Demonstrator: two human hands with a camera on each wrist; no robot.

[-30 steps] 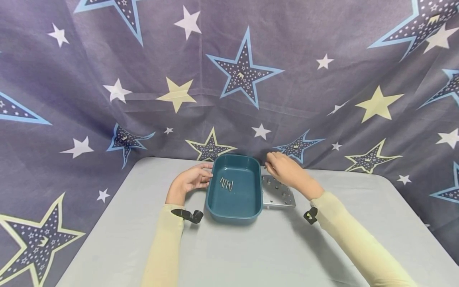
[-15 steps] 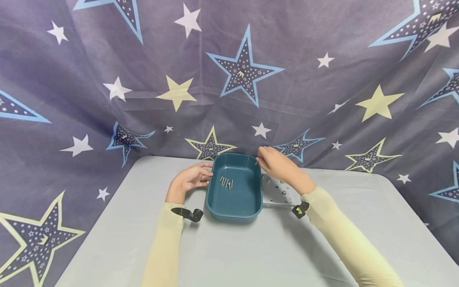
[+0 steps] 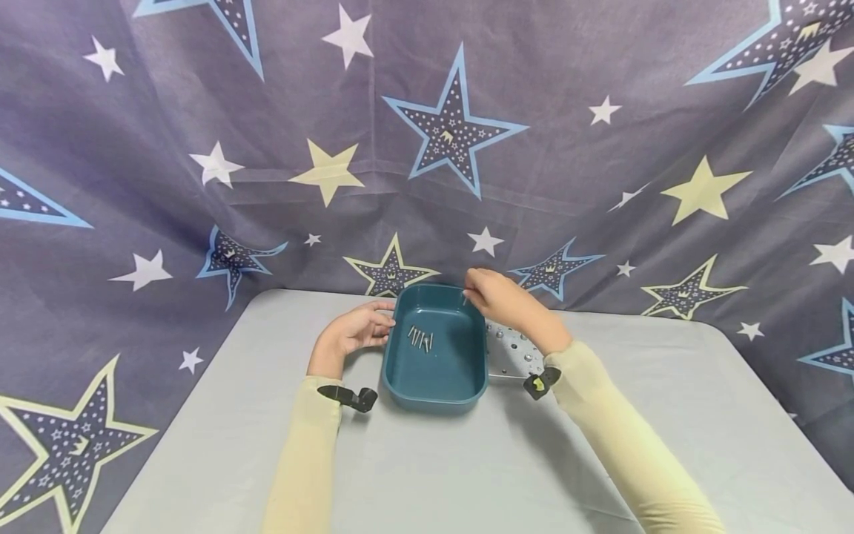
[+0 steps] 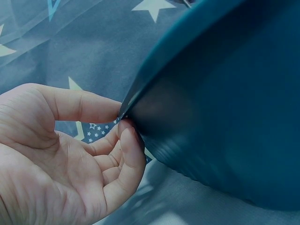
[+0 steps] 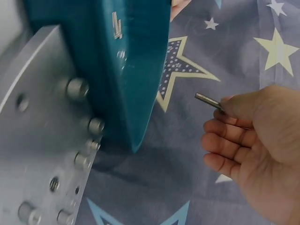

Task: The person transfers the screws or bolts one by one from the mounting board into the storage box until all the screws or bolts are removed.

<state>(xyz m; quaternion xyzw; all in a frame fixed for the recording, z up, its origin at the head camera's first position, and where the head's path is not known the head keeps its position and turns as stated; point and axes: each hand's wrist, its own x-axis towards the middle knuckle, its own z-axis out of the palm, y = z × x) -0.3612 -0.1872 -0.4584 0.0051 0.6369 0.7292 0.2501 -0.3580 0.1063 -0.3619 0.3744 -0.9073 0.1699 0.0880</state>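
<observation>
A teal rectangular tray (image 3: 437,378) stands on the table with several thin metal pins (image 3: 420,339) lying in its left part. My left hand (image 3: 356,330) is at the tray's left side; in the left wrist view its thumb and curled fingers pinch the rim. My right hand (image 3: 503,300) hovers over the tray's back right corner. Between thumb and fingertips it pinches a short metal pin (image 5: 207,100), whose free end points toward the tray side in the right wrist view. The pin's other end is hidden by the fingers.
Right of the tray lies a silver metal plate (image 3: 503,360) with holes and several small metal cylinders standing out of it, partly under my right forearm. The light grey table (image 3: 427,475) ends at a purple star-patterned cloth (image 3: 567,185) behind.
My right hand has moved left with the metal pin, from above the plate to over the tray's back right corner. The left hand and tray stay put.
</observation>
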